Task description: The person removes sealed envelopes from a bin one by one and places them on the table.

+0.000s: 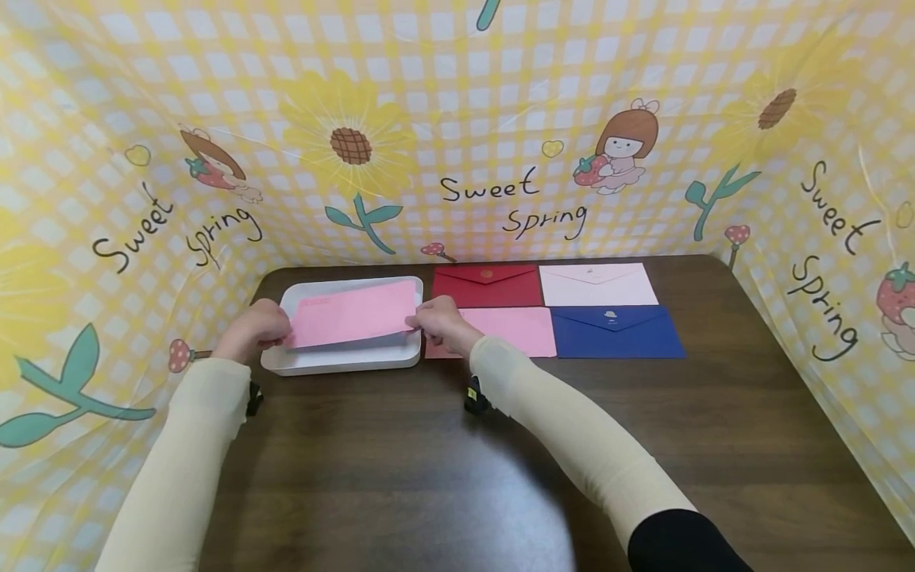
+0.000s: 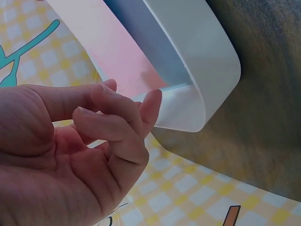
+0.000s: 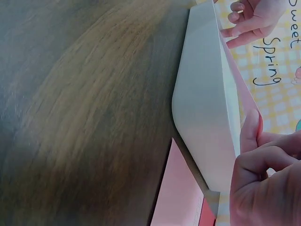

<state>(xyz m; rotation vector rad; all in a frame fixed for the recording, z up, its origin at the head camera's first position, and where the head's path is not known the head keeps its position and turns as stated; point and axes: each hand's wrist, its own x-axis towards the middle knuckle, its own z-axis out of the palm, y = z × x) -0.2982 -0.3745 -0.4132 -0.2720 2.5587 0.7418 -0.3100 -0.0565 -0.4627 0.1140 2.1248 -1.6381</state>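
Note:
A flat pink envelope [image 1: 355, 313], with small print near its upper left corner, is held slightly tilted over a white tray [image 1: 343, 368]. My left hand [image 1: 256, 327] pinches its left end beside the tray's left rim. At the other end my right hand [image 1: 445, 322] grips the edge between thumb and curled finger, close over the tray's right rim. From the right wrist view, the pink envelope [image 3: 241, 84] stretches between both hands. In the left wrist view the curled left fingers [image 2: 123, 120] partly hide its near corner.
To the right of the tray lie a red envelope [image 1: 486, 287], a white envelope [image 1: 599, 284], a blue envelope [image 1: 616, 332] and another pink envelope [image 1: 511, 332], side by side in two rows. They rest on a dark wooden table [image 1: 400, 469]. A yellow checked cloth [image 1: 457, 127] stands around the back and sides.

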